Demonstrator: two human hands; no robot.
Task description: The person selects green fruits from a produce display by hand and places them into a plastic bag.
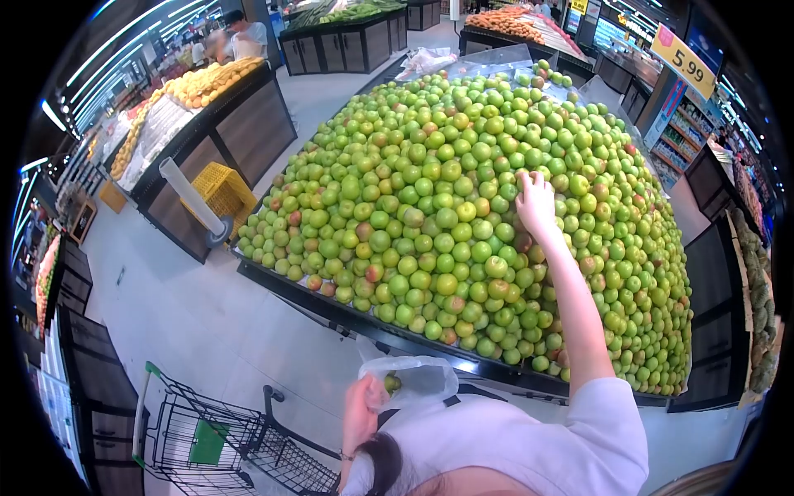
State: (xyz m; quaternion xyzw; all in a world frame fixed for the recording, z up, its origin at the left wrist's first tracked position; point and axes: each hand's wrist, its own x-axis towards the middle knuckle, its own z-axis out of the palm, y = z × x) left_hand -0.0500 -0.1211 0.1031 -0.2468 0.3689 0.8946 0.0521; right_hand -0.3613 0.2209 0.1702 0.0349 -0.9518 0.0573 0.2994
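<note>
A large heap of green fruit (430,198), some with reddish patches, fills the black-edged display stand. My right hand (536,202) reaches onto the upper middle of the heap, its fingers curled down at the fruit; whether a fruit is held between them is hidden. Below the stand's front edge, my left hand (364,405) is closed on the rim of a clear plastic bag (426,382). The bag's mouth gapes, and a small amount of green fruit (392,383) shows inside it.
A black shopping cart (198,438) with green parts stands at lower left. A yellow crate (222,194) sits beside another stand with yellow fruit (211,83). A person (246,37) is at the upper left. A 5.99 price sign (685,61) hangs at upper right.
</note>
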